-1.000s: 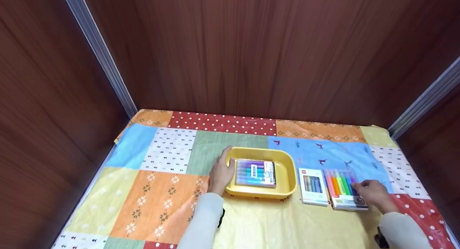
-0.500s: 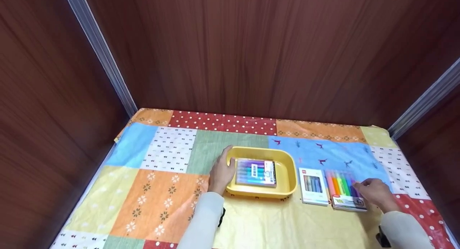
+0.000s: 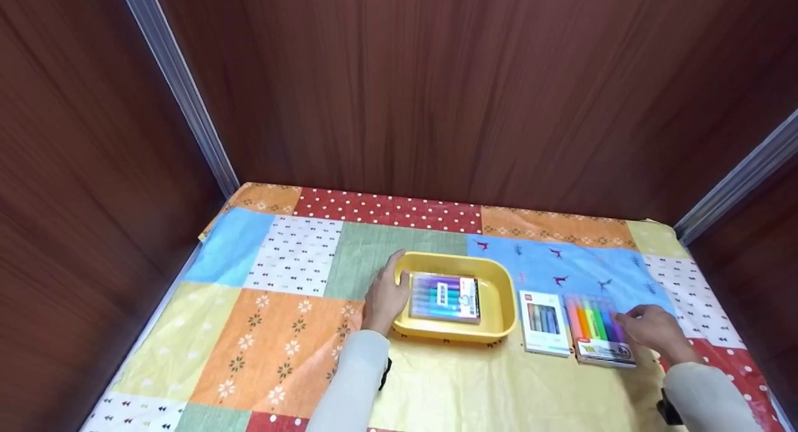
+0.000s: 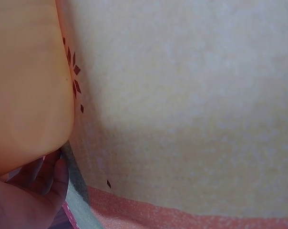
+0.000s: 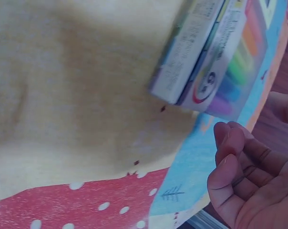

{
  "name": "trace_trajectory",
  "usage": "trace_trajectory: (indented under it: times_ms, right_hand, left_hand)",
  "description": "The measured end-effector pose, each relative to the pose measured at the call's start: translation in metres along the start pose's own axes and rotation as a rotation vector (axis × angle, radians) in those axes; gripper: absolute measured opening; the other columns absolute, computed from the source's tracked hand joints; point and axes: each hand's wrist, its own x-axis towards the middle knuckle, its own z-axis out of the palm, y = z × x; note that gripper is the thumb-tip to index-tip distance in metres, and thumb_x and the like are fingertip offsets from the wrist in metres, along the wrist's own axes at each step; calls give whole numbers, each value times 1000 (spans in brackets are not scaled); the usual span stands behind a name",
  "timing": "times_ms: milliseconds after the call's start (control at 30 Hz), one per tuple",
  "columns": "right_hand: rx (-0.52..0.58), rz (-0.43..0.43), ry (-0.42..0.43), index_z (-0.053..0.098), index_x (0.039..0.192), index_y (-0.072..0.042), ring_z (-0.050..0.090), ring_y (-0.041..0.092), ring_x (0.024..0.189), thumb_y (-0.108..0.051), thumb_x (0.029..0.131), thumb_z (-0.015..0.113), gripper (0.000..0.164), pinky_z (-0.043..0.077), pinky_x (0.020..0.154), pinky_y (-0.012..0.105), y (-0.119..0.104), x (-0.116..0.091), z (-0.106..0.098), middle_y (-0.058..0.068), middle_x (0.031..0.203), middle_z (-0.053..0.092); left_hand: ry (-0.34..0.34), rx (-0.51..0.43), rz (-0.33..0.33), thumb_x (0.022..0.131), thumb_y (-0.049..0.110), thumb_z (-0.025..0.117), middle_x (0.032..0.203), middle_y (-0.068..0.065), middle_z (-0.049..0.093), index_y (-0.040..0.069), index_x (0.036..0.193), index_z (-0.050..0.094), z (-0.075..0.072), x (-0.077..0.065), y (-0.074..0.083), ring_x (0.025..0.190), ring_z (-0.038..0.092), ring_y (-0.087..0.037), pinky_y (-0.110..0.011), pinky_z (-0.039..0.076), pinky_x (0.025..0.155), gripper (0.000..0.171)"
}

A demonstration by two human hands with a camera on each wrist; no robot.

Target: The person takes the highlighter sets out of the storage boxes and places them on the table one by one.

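Head view: my left hand (image 3: 385, 301) pinches the tray (image 3: 494, 304), likely steadying it, markers (image 3: 589, 320) beside my loosely parted right hand (image 3: 656, 333).

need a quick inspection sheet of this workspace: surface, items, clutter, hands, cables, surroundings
Surface: patchwork cloth, lightly creased
Items: yellow tray with a pen pack lying inside; white box just right of it, then highlighters
Clutter: nothing seen
Left hand: grips the tray's left side, thumb inside the rim
Right hand: at the highlighters' right edge, fingers loosely bent; contact unclear
Cables: nothing seen
Surroundings: brown panels on three sides, metal strips at the corners
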Motion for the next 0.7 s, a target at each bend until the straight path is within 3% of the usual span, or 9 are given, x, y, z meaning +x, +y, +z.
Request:
trace_trajectory:
  times_ms: [100, 267, 533, 700]
  right_hand:
    - [-15, -35, 14, 48, 132, 15, 52, 42, 105, -54, 99, 49, 77, 50, 86, 52, -8, 0, -1, 34, 123, 55]
    - [-30, -63, 22, 50, 130, 13, 53, 41, 105, -53, 100, 50, 73, 50, 86, 51, -20, 0, -1, 34, 124, 56]
    - [-62, -107, 10, 55, 126, 9, 54, 36, 100, -50, 100, 52, 65, 50, 82, 44, -41, 0, 3, 28, 117, 60]
    - [-77, -133, 10, 56, 127, 8, 55, 35, 98, -46, 101, 53, 60, 50, 80, 41, -50, -1, 8, 28, 117, 60]
  left_hand:
    - [3, 0, -2, 106, 30, 50, 145, -6, 59, 37, 151, 42, -1, 1, 0, 93, 68, -29, -34, 44, 59, 47]
    - [-4, -3, -3, 106, 30, 50, 143, -8, 60, 37, 151, 41, -1, 1, 0, 74, 61, -23, -32, 39, 54, 47]
    - [3, -19, -1, 106, 30, 49, 145, -6, 59, 37, 151, 42, -2, 1, 1, 96, 68, -28, -32, 43, 58, 46]
    - [-3, -25, -2, 106, 29, 49, 146, -8, 58, 37, 151, 42, -2, 0, 1, 89, 67, -27, -32, 43, 56, 46]
